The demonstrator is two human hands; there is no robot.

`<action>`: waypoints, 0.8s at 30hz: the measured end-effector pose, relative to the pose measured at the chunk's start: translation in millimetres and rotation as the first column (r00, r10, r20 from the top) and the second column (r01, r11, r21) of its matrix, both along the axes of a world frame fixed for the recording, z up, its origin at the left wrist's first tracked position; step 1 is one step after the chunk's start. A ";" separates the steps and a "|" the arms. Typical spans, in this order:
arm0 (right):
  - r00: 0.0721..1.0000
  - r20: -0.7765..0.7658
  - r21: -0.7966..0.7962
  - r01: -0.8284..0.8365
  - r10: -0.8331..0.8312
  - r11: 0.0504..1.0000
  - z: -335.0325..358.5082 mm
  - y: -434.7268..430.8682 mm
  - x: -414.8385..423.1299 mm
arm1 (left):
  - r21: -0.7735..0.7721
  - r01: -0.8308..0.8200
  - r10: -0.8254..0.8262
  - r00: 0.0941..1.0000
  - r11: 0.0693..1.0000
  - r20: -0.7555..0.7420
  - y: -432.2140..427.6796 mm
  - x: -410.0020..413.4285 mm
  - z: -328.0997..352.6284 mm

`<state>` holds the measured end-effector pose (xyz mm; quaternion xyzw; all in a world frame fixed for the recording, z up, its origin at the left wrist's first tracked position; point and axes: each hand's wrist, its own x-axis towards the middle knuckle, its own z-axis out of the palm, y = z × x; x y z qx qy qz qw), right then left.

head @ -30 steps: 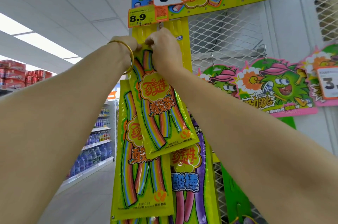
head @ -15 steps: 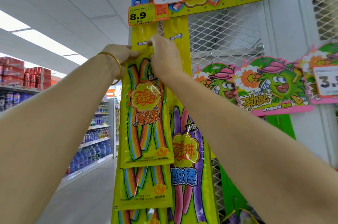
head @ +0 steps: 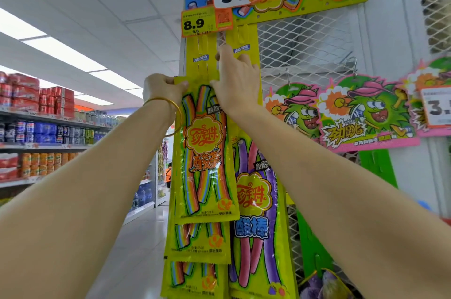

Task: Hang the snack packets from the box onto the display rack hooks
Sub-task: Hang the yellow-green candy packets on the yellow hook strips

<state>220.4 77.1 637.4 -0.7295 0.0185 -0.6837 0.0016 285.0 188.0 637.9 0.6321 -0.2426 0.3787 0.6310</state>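
Yellow snack packet (head: 205, 152) held against the hanging strip (head: 200, 54): left hand (head: 162, 87) pinches its top-left corner, right hand (head: 238, 81) pinches its top-right edge.

hook hidden, lower packets (head: 195, 279) cropped

Hanging: three rainbow packets (head: 205, 152), one purple packet (head: 256, 201), three price tags (head: 205, 22); reaching up: one left hand (head: 163, 86), one right hand (head: 238, 84).

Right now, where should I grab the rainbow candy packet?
Pinch the flat top edge of the rainbow candy packet at both corners, left hand and right hand from either side. It hangs long and straight, so the top likely steadies it.
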 end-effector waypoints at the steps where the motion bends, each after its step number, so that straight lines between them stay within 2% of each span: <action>1: 1.000 0.006 -0.005 0.012 -0.012 1.000 -1.2 -0.1 0.5 | -0.001 0.007 -0.007 1.000 1.000 -0.011 -0.3 -1.3 -1.1; 5: 0.997 0.049 -0.032 0.062 -0.061 0.998 -10.2 3.8 -9.7 | -0.020 -0.004 0.003 0.999 1.000 -0.042 2.3 -4.2 -13.7; 8: 0.976 0.212 -0.048 0.062 -0.051 0.997 -39.5 7.4 -28.3 | -0.018 -0.061 0.059 0.995 0.998 -0.075 5.1 -8.7 -44.4; 9: 0.985 0.174 -0.042 -0.004 0.011 0.999 -54.6 9.0 -35.6 | -0.002 -0.089 0.088 0.992 0.996 -0.090 5.4 -10.2 -58.9; 11: 0.988 -0.022 0.036 -0.151 0.152 0.988 -88.7 11.9 -50.0 | 0.050 -0.145 0.150 0.982 0.988 -0.111 5.6 -15.5 -92.6; 12: 0.979 -0.095 0.076 -0.173 0.180 0.982 -105.2 12.0 -55.2 | 0.074 -0.166 0.174 0.978 0.983 -0.115 5.7 -19.4 -109.5; 15: 0.963 -0.221 0.133 -0.126 0.154 0.983 -145.3 13.8 -62.4 | 0.163 -0.189 0.204 0.976 0.968 -0.081 3.7 -33.4 -157.0; 17: 0.938 -0.302 0.159 -0.125 0.168 0.979 -163.1 17.4 -62.6 | 0.241 -0.189 0.194 0.981 0.952 0.003 0.0 -42.6 -182.4; 21: 0.926 -0.315 0.213 -0.145 0.209 0.966 -179.1 23.8 -64.6 | 0.283 -0.133 0.128 0.991 0.950 0.036 -6.0 -47.9 -208.4; 24: 0.931 -0.327 0.165 -0.110 0.159 0.980 -186.6 24.3 -70.2 | 0.283 -0.139 0.137 0.990 0.949 0.026 -2.8 -53.6 -215.1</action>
